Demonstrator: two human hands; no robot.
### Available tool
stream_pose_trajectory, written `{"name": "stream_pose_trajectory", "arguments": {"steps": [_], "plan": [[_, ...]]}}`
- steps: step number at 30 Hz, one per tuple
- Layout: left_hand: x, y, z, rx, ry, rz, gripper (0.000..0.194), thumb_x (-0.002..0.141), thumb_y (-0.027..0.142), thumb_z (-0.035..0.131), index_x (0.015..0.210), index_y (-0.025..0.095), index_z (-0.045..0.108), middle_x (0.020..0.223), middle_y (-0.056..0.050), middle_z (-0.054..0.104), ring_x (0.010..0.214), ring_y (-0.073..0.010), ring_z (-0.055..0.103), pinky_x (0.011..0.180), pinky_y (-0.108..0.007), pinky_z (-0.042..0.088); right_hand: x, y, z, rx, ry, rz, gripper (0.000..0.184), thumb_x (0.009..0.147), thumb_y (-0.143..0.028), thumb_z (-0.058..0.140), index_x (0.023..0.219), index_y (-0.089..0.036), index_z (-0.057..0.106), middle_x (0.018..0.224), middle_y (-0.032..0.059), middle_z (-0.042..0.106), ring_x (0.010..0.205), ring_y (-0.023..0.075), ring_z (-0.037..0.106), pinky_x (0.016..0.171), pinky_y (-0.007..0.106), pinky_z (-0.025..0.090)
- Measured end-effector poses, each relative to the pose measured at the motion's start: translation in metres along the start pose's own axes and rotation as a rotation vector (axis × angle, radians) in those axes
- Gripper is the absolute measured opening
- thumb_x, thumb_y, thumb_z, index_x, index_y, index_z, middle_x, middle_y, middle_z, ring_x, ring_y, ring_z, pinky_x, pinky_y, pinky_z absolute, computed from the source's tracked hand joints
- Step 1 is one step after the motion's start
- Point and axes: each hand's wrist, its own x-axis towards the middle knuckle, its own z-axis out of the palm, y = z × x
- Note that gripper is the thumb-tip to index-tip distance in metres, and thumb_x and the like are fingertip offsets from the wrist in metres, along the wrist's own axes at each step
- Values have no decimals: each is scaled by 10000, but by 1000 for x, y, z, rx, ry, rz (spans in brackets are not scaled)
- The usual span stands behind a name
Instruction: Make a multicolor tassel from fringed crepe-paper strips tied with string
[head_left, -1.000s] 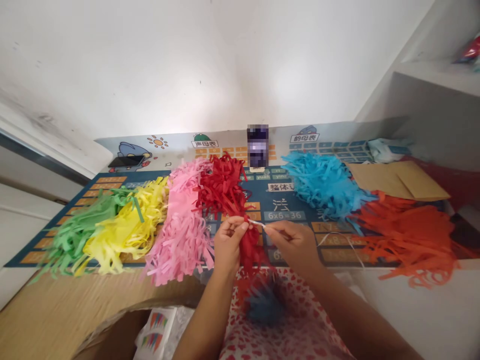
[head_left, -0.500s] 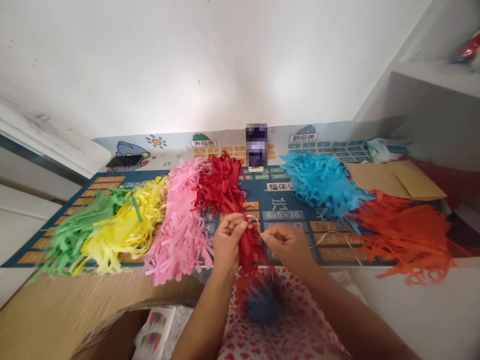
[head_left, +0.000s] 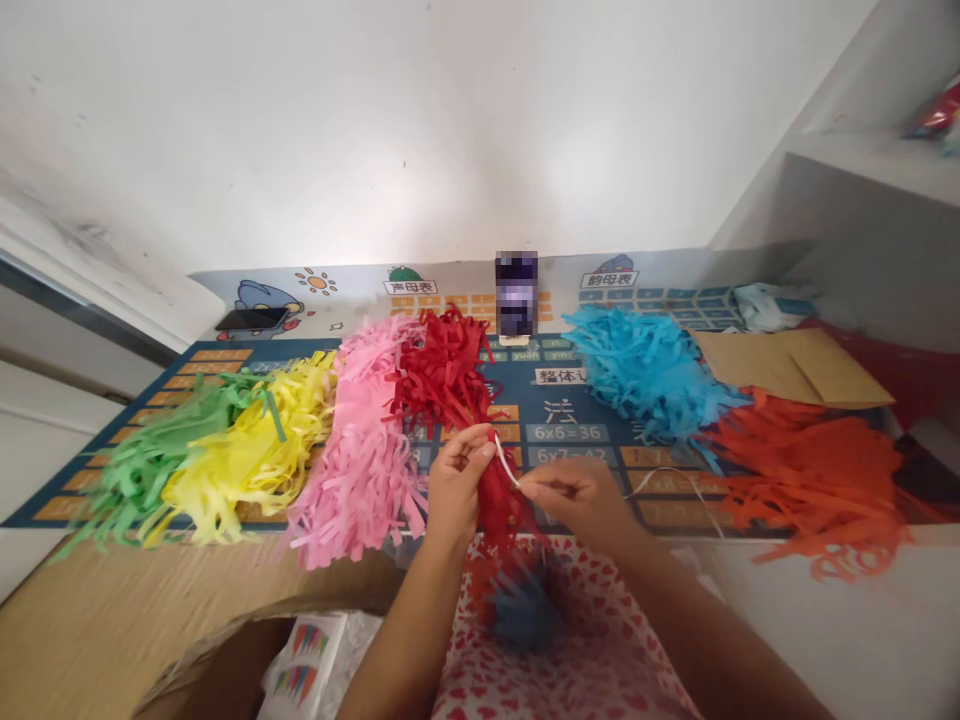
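My left hand [head_left: 454,490] grips a bunch of red paper fringe [head_left: 499,505] that hangs down below it. My right hand [head_left: 577,503] pinches a white string [head_left: 506,462] between thumb and fingers, close to the top of that bunch. The string also trails to the right in a thin loop [head_left: 667,475] over the mat. Where it meets the red strips is hidden by my fingers. A fluffy blue and orange paper pompom [head_left: 523,610] lies below my hands on a heart-patterned cloth [head_left: 592,635].
Bundles of green [head_left: 169,450], yellow [head_left: 255,455], pink [head_left: 360,470], red [head_left: 442,370], blue [head_left: 645,370] and orange [head_left: 810,470] paper fringe lie across a printed learning mat [head_left: 562,432]. A brown envelope [head_left: 787,367] lies at the right; a phone [head_left: 251,320] sits far left.
The white string between my hands now runs more steeply down to my right fingertips. My right hand has shifted slightly right, and the left hand still holds the red bunch.
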Motion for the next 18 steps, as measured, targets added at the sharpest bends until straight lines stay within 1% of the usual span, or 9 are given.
{"name": "stream_pose_trajectory", "arguments": {"steps": [2,6,9,11,14,15,16,17,18], "plan": [[0,-1,-1,28,-1,16,318,623,319,844,899,195,747,807,-16,728,716,-119,647,698,-207,494,3,2,-3,-8,25,21,205,824,-309,605,736,-190,748,642,9,701,554,126,603,517,208,438],[0,-2,-1,42,-27,18,301,646,325,831,903,191,751,797,-19,730,724,-133,654,712,-226,500,8,7,-4,-3,205,73,207,806,-350,627,747,-205,761,604,6,682,524,132,574,487,221,423],[-1,-1,0,25,-36,-4,301,645,330,834,894,186,745,773,-15,724,702,-127,654,705,-226,507,8,11,-2,-5,271,83,209,816,-375,634,778,-219,768,605,6,672,535,143,572,500,241,433],[-1,0,1,9,-39,-3,296,645,326,837,886,188,737,761,-8,719,687,-118,652,697,-219,507,8,13,-1,-27,286,57,193,824,-365,635,777,-227,762,624,5,671,575,153,583,560,265,465],[-1,1,2,-28,-45,16,301,641,308,841,890,197,714,748,7,707,660,-111,655,684,-218,512,9,17,-2,-20,301,-12,171,810,-350,650,730,-221,729,729,24,699,773,187,635,761,324,503],[0,0,1,-32,-40,23,295,640,302,842,882,197,709,745,10,705,660,-111,659,682,-216,513,10,19,-2,37,289,6,180,818,-358,642,735,-216,714,775,31,707,826,190,641,798,330,500],[0,0,1,-26,-31,30,283,641,299,841,868,194,707,742,10,704,665,-111,665,684,-213,514,11,20,-1,132,267,54,200,830,-379,627,746,-209,692,799,35,707,827,182,644,787,322,504],[1,-1,0,-12,-21,35,267,647,299,838,852,190,707,735,9,705,673,-112,670,690,-212,515,12,21,0,254,240,128,224,842,-405,610,759,-203,662,785,29,695,757,161,639,717,294,509],[1,-2,0,8,-14,38,250,656,303,832,838,185,709,725,7,706,682,-115,676,702,-214,518,13,22,1,385,216,214,245,848,-431,598,771,-200,625,729,11,662,636,128,600,605,254,487]]}}
